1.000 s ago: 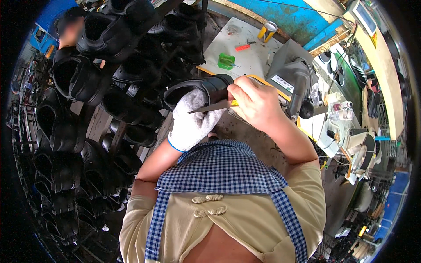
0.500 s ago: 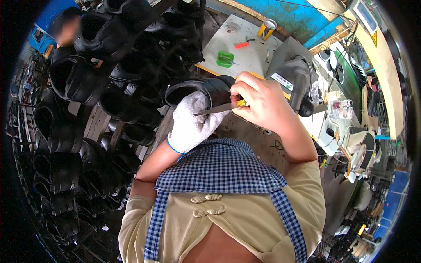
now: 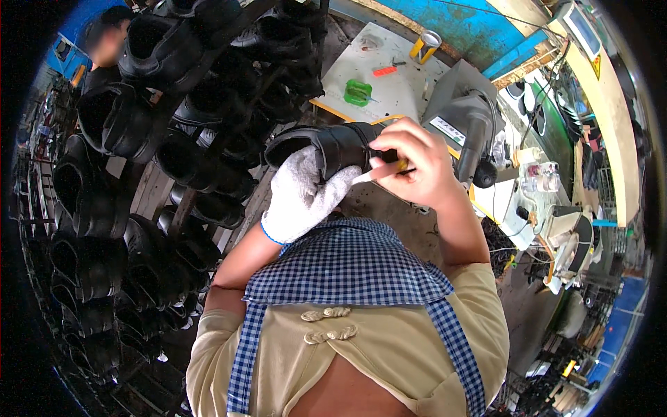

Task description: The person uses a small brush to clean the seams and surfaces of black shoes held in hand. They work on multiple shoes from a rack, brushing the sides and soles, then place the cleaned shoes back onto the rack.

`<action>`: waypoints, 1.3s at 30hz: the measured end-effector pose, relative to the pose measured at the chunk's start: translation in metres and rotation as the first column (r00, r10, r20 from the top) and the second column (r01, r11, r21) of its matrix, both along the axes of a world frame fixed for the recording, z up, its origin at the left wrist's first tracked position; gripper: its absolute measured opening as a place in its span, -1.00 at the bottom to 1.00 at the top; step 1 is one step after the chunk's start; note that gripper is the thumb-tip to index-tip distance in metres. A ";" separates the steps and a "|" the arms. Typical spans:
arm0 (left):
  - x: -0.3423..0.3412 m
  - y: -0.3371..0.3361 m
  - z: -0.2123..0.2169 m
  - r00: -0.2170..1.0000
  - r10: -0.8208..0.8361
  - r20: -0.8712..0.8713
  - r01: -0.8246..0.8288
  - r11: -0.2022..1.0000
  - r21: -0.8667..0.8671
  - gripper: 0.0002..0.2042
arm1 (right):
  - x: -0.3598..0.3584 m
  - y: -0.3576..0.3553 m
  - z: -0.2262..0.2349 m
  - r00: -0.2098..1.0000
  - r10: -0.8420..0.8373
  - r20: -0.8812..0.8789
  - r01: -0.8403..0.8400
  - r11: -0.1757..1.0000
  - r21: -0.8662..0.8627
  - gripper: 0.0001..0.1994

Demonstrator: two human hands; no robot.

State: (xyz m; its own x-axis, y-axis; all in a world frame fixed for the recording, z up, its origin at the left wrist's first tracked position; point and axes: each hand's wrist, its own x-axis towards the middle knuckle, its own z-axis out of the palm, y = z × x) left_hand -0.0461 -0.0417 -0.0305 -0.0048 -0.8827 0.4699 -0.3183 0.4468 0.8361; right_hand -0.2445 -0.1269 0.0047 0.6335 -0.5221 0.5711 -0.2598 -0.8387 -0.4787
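My left hand (image 3: pixel 300 194), in a white knitted glove with a blue cuff edge, is closed on a black shoe (image 3: pixel 347 147). The shoe's opening faces left and its toe end points right, toward my bare right hand (image 3: pixel 417 163). Between the fingers of that hand is a thin-bladed knife (image 3: pixel 381 172) with some yellow at its grip. Its blade, smeared by motion, points left toward my gloved thumb, just below the shoe. Whether the blade touches the shoe, I cannot tell. My right fingertips are at the shoe's toe end, which they partly cover.
Racks of black shoes (image 3: pixel 90 264) fill the left side. Ahead, a white table (image 3: pixel 382 52) bears a green holder (image 3: pixel 358 92), a red piece (image 3: pixel 383 71) and a yellow can (image 3: pixel 425 46). A grey machine (image 3: pixel 458 97) stands right of it. Another person (image 3: pixel 104 48) is at far left.
The knife has swung and drawn back to the right, so less of its blade crosses my glove. My right hand has turned and shifted slightly right and down; the left still holds the shoe.
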 end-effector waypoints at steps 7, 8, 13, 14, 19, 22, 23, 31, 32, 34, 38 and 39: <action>-0.005 -0.005 -0.007 0.993 0.043 0.110 -0.036 0.997 -0.068 -0.70 | -0.001 0.010 0.016 0.972 -0.052 -0.230 0.011 0.985 -0.175 -0.73; -0.005 -0.006 -0.005 0.989 0.044 0.145 -0.032 0.996 -0.085 -0.69 | -0.001 0.011 0.019 0.958 -0.059 -0.280 0.014 0.987 -0.161 -0.74; -0.004 -0.006 -0.015 0.957 0.085 0.276 -0.047 0.989 -0.139 -0.67 | 0.000 0.007 0.027 0.912 -0.004 -0.410 -0.050 0.991 -0.121 -0.73; -0.005 -0.005 -0.014 0.959 0.084 0.271 -0.050 0.990 -0.132 -0.67 | 0.001 0.006 0.027 0.899 -0.001 -0.439 -0.059 0.991 -0.123 -0.73; -0.005 -0.004 -0.009 0.984 0.045 0.175 -0.031 0.996 -0.084 -0.65 | 0.000 -0.001 0.013 0.938 0.056 -0.342 -0.094 0.991 -0.098 -0.73; -0.004 -0.003 -0.006 0.989 0.020 0.148 -0.015 0.999 -0.033 -0.65 | -0.003 -0.005 -0.001 0.974 0.094 -0.206 -0.107 0.993 -0.051 -0.72; -0.004 -0.003 -0.008 0.990 0.011 0.138 -0.010 1.000 -0.006 -0.66 | -0.003 -0.006 -0.006 0.983 0.107 -0.150 -0.113 0.993 -0.032 -0.72; -0.002 -0.001 0.010 0.992 -0.123 -0.028 0.125 0.980 0.157 -0.68 | -0.007 -0.001 -0.015 0.985 0.108 0.137 -0.120 0.989 0.087 -0.74; -0.003 -0.001 0.006 0.992 -0.119 -0.040 0.124 0.979 0.164 -0.68 | -0.006 0.000 -0.014 0.986 0.093 0.141 -0.098 0.995 0.030 -0.73; -0.004 -0.004 -0.004 0.991 -0.117 -0.065 0.127 0.976 0.178 -0.68 | -0.002 0.003 -0.013 0.987 0.059 0.152 -0.047 0.995 -0.085 -0.72; -0.008 -0.007 -0.003 0.979 -0.145 -0.141 0.171 0.966 0.194 -0.67 | 0.002 0.000 -0.025 0.972 0.094 0.215 -0.064 0.988 -0.139 -0.70; -0.009 -0.007 -0.002 0.984 -0.133 -0.122 0.157 0.965 0.210 -0.66 | 0.004 -0.001 -0.028 0.970 0.102 0.221 -0.081 0.991 -0.102 -0.66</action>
